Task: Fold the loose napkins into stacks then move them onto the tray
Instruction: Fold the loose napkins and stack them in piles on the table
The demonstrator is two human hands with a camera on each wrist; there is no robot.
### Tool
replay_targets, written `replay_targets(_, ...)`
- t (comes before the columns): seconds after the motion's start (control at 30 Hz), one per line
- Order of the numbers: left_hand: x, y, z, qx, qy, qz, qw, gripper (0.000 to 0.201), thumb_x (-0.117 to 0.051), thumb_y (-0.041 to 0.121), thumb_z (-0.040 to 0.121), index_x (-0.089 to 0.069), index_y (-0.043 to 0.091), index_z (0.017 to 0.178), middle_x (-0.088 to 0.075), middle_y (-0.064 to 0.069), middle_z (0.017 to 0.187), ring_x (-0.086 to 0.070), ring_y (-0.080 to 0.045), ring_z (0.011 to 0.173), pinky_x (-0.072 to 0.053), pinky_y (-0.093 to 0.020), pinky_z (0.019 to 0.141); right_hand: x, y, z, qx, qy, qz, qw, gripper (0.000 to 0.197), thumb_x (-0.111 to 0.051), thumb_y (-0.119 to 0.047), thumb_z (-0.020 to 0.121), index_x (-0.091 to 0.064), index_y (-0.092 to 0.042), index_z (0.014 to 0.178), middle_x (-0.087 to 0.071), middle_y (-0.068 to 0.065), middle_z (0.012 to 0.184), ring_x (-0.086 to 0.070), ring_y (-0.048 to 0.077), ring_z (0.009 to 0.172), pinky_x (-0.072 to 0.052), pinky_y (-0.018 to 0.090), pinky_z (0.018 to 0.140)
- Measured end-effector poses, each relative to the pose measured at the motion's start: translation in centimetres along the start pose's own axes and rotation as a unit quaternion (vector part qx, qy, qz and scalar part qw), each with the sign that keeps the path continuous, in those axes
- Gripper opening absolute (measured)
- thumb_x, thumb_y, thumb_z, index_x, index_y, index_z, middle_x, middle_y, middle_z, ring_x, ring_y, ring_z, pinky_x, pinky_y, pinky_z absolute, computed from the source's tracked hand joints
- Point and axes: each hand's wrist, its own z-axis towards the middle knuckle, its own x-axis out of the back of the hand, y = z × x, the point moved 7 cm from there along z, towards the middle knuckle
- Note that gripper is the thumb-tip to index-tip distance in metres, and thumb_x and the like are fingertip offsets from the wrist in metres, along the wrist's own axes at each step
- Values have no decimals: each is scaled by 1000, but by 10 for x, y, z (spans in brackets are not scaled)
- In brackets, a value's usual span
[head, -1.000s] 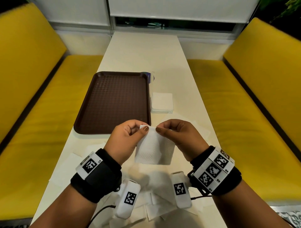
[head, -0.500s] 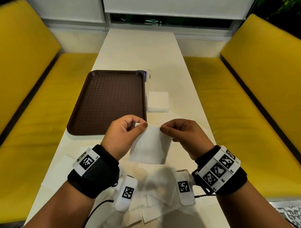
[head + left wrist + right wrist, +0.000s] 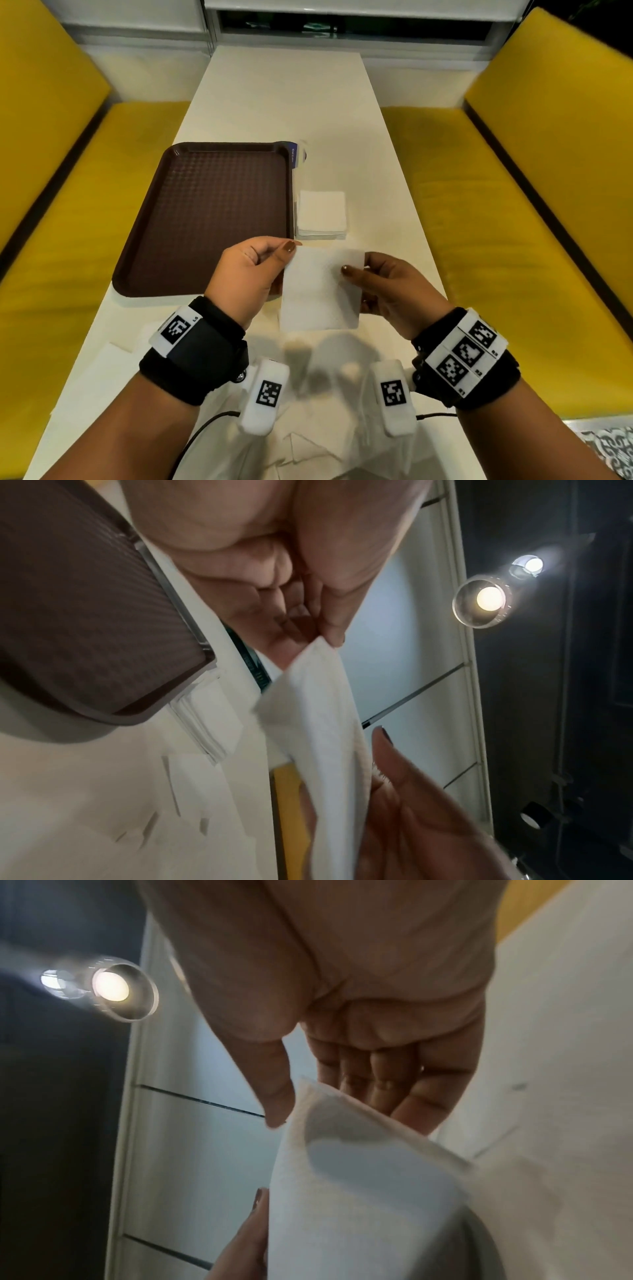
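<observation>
I hold a white napkin (image 3: 320, 291) upright above the table (image 3: 281, 96), near its front. My left hand (image 3: 260, 267) pinches its upper left corner between thumb and fingers; my right hand (image 3: 373, 284) holds its right edge, thumb on the front face. In the left wrist view the napkin (image 3: 322, 715) hangs from my thumb tip; in the right wrist view the napkin (image 3: 359, 1185) bows open between thumb and fingers. A stack of folded napkins (image 3: 321, 214) lies just right of the empty brown tray (image 3: 205, 219). Several loose napkins (image 3: 308, 455) lie under my wrists.
Yellow bench seats (image 3: 513, 205) flank the white table on both sides. A small blue-labelled item (image 3: 297, 157) sits at the tray's far right corner. More flat napkins (image 3: 102, 370) lie at the table's left front edge.
The hands have moved apart and the napkin now shows wider and flatter. My right thumb has shifted from the top corner onto the napkin's front face.
</observation>
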Motion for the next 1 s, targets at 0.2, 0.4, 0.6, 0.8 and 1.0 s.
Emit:
replay_targets(0.2,-7,-20,24,69,-11,-26,997,39,-71,32,77,-66,11,110,-71,-21,99,-66,-32,86,-53,-49,80,16,8,23,-10,48,-15,999,12,-64,-7,90,-66,4,96,-63,22,89,-53,33,81,-48,41,73)
replay_targets(0.4,-11,-36,48,82,-25,49,995,26,-70,9,86,-62,13,110,-75,-4,89,-67,-25,81,-53,-36,66,33,3,57,-22,65,1,998,7,-64,-10,91,-67,-4,93,-68,14,87,-60,26,73,-53,35,68)
replay_targets(0.6,-5,-39,79,67,10,70,995,21,-69,7,87,-60,17,104,-76,-1,88,-71,-15,82,-59,-33,66,41,5,87,-32,72,6,997,20,-66,-2,88,-62,7,105,-63,15,79,-70,23,63,-55,24,57)
replay_targets(0.8,6,-46,94,76,69,58,993,33,-64,12,92,-51,10,122,-70,-4,93,-70,-12,77,-57,-23,60,51,-14,127,2,123,21,992,5,-67,1,88,-63,-1,85,-62,16,74,-69,19,58,-55,23,56)
replay_targets(1.0,26,-55,86,87,93,66,990,22,-58,12,96,-52,14,118,-69,-9,101,-65,-7,64,-54,-19,57,62,-13,164,-17,153,30,988,9,-67,2,88,-60,-3,84,-60,10,68,-69,17,55,-56,21,54)
